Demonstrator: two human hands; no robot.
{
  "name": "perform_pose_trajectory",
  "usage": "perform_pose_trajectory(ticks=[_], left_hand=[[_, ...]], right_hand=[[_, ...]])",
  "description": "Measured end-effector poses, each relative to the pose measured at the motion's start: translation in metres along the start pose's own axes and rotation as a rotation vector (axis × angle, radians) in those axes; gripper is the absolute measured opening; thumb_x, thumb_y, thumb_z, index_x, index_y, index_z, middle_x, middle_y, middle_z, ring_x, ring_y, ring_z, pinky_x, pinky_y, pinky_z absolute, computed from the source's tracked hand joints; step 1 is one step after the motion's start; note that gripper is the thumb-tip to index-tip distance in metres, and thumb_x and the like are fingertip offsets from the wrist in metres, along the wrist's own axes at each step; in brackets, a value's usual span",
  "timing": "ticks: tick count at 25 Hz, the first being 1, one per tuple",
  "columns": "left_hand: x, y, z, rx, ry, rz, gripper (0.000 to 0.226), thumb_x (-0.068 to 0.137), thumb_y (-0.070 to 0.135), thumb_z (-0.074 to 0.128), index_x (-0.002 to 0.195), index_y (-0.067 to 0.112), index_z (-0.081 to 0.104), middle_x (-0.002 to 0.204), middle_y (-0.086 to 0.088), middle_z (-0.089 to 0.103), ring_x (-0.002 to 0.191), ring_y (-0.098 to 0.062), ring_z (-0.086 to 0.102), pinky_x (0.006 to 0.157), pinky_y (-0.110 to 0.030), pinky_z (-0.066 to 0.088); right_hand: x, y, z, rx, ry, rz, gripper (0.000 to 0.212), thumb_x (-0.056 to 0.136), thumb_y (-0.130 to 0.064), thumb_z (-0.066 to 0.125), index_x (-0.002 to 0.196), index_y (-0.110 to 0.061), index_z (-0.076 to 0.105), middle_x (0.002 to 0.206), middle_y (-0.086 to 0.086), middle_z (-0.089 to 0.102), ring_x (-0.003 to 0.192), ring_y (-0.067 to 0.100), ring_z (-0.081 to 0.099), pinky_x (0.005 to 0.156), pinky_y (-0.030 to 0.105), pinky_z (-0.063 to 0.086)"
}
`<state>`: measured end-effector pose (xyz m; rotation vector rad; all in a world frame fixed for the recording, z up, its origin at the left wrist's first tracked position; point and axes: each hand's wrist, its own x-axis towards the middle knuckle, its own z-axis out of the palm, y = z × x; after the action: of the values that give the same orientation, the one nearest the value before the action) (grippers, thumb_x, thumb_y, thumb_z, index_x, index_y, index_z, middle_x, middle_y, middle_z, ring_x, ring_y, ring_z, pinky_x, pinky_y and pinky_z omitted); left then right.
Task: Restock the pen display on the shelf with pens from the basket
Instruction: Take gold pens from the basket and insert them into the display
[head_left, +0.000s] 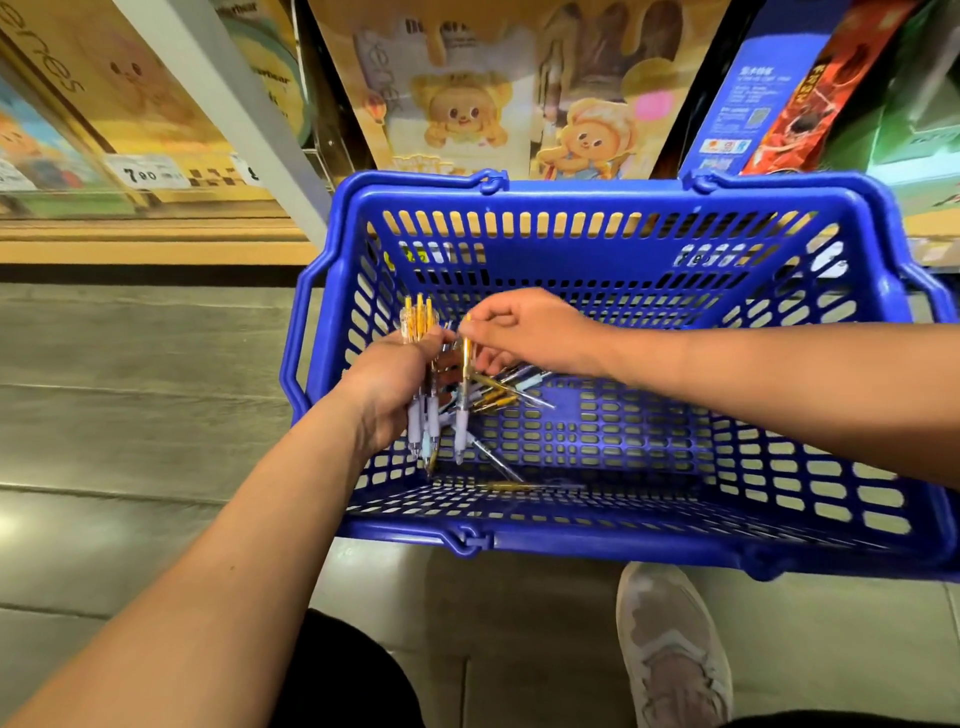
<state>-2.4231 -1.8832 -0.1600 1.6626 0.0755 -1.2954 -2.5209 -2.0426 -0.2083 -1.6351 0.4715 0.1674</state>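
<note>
Over a blue basket (597, 249), the left hand (387, 387) clutches a bunch of pens (420, 325); at its 3 o'clock, the right hand (530, 332) pinches a single pen (464, 395).

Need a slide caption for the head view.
Left hand grips a pen bundle; right hand pinches a single pen inside the blue basket.

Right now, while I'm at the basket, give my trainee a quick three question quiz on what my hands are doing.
1. True or false: the left hand holds a bunch of pens.
2. The right hand pinches: A) a single pen, B) a price tag, C) a toy box.
3. Fill in: loose pens lie on the floor of the blue ____.
Key: 1 true; 2 A; 3 basket.
</note>
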Motion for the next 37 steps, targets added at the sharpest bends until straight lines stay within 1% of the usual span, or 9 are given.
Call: perform_pose_trajectory(ticks=[10, 14, 17, 21, 24, 26, 30, 33, 37], left_hand=[[-0.013, 0.0, -0.012, -0.039, -0.035, -0.084, 0.03, 0.105, 0.033, 0.052, 0.114, 0.006, 0.062, 0.081, -0.008, 0.067, 0.055, -0.011, 0.055, 0.044, -0.025, 0.052], [-0.02, 0.003, -0.015, -0.07, -0.053, -0.121, 0.03, 0.103, 0.043, 0.052, 0.103, 0.013, 0.057, 0.063, 0.002, 0.051, 0.047, -0.009, 0.042, 0.04, -0.022, 0.043], [-0.022, 0.002, -0.018, -0.083, -0.089, -0.099, 0.022, 0.1, 0.035, 0.06, 0.103, 0.013, 0.054, 0.059, 0.004, 0.042, 0.045, -0.008, 0.038, 0.039, -0.02, 0.04], [-0.023, 0.007, -0.014, -0.277, -0.158, -0.136, 0.014, 0.103, 0.016, 0.053, 0.101, 0.01, 0.065, 0.078, -0.003, 0.072, 0.059, -0.014, 0.068, 0.055, -0.026, 0.059], [-0.019, 0.008, -0.019, -0.332, -0.233, -0.138, 0.023, 0.1, 0.021, 0.055, 0.103, 0.013, 0.077, 0.11, -0.005, 0.078, 0.087, -0.021, 0.077, 0.078, -0.046, 0.063], [-0.018, 0.01, -0.022, -0.347, -0.254, -0.133, 0.027, 0.098, 0.023, 0.055, 0.103, 0.014, 0.08, 0.115, -0.006, 0.077, 0.09, -0.024, 0.076, 0.085, -0.05, 0.06], [-0.012, 0.01, -0.021, -0.362, -0.173, -0.137, 0.021, 0.102, 0.022, 0.053, 0.112, 0.012, 0.07, 0.098, -0.006, 0.078, 0.069, -0.019, 0.07, 0.065, -0.031, 0.06], [-0.004, 0.007, -0.013, -0.218, -0.056, -0.109, 0.015, 0.104, 0.013, 0.05, 0.106, 0.012, 0.065, 0.085, -0.002, 0.077, 0.06, -0.013, 0.065, 0.054, -0.025, 0.057], [0.006, -0.002, -0.007, -0.037, 0.056, -0.019, 0.013, 0.103, 0.004, 0.05, 0.106, 0.009, 0.061, 0.087, -0.006, 0.079, 0.068, -0.016, 0.072, 0.069, -0.03, 0.059]], right_hand=[[0.012, -0.006, 0.017, 0.542, -0.074, 0.191, 0.029, 0.096, -0.019, 0.066, 0.121, -0.003, 0.066, 0.104, 0.013, 0.077, 0.096, 0.019, 0.075, 0.08, 0.023, 0.06], [0.028, 0.012, 0.014, -0.273, -0.065, 0.213, 0.02, 0.101, -0.029, 0.061, 0.113, -0.015, 0.069, 0.099, -0.002, 0.074, 0.079, 0.006, 0.072, 0.066, 0.017, 0.056], [0.035, 0.032, 0.023, -0.97, -0.233, 0.081, 0.021, 0.098, -0.027, 0.062, 0.116, -0.02, 0.069, 0.103, -0.005, 0.07, 0.092, 0.017, 0.067, 0.078, 0.03, 0.056], [0.035, 0.062, 0.041, -1.111, -0.234, 0.056, 0.021, 0.095, -0.028, 0.059, 0.113, -0.022, 0.068, 0.113, 0.004, 0.068, 0.101, 0.027, 0.066, 0.084, 0.036, 0.057], [0.045, 0.075, 0.047, -1.222, -0.227, 0.013, 0.023, 0.099, -0.021, 0.051, 0.116, -0.018, 0.066, 0.123, 0.003, 0.066, 0.105, 0.022, 0.063, 0.068, 0.018, 0.047], [0.051, 0.075, 0.047, -1.218, -0.244, 0.025, 0.025, 0.102, -0.022, 0.047, 0.117, -0.016, 0.065, 0.125, 0.003, 0.066, 0.105, 0.02, 0.062, 0.059, 0.017, 0.039], [0.05, 0.05, 0.027, -1.039, -0.286, -0.032, 0.021, 0.101, -0.034, 0.056, 0.118, -0.024, 0.063, 0.12, -0.001, 0.065, 0.107, 0.023, 0.063, 0.089, 0.037, 0.052], [0.041, 0.022, -0.001, -0.804, -0.285, 0.027, 0.024, 0.092, -0.048, 0.068, 0.114, -0.038, 0.065, 0.107, -0.01, 0.068, 0.097, 0.013, 0.065, 0.078, 0.031, 0.05], [0.015, -0.008, -0.036, -0.52, -0.236, 0.087, 0.033, 0.074, -0.062, 0.08, 0.094, -0.037, 0.07, 0.084, -0.016, 0.075, 0.069, -0.004, 0.064, 0.07, 0.025, 0.048]])
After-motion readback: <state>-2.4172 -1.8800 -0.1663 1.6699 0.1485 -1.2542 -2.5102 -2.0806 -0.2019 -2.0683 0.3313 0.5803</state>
